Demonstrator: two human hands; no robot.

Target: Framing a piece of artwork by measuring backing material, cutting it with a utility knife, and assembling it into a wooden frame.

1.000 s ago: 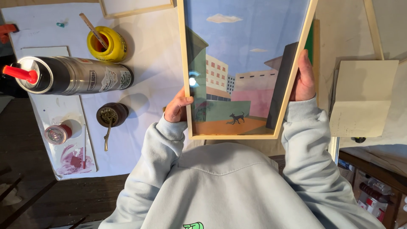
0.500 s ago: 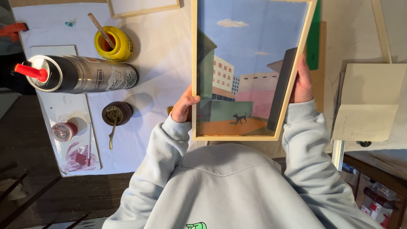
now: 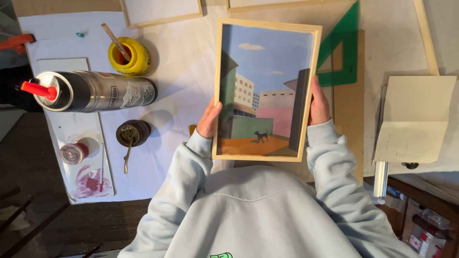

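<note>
While both sleeves come in from the near edge, the head view shows the left hand (image 3: 209, 120) clamped on the left rail of a light wooden-framed painting of buildings and a small dark dog (image 3: 265, 91), thumb over the front edge, fingers hidden behind. Right hand (image 3: 319, 101) is closed on the right rail, fingers wrapped over the front, wrist straight. Both forearms run parallel in pale grey sleeves, elbows tucked near the body.

Painting sits centre, held between the hands above the white paper-covered table (image 3: 181, 62), long side running near to far, far end tilted slightly right.

Right of the frame: green transparent set square (image 3: 351, 38), partly under the frame's far right corner. Further right: folded cream card (image 3: 416, 119).

Left of the frame:
- silver spray can with red nozzle (image 3: 91, 91), lying on its side
- yellow jar with a wooden stick in it (image 3: 128, 56), far of the can
- dark round cup with a metal straw (image 3: 132, 134), near of the can
- small red-capped tube (image 3: 72, 153) on a paint-smeared white board (image 3: 88, 184), far left.
</note>
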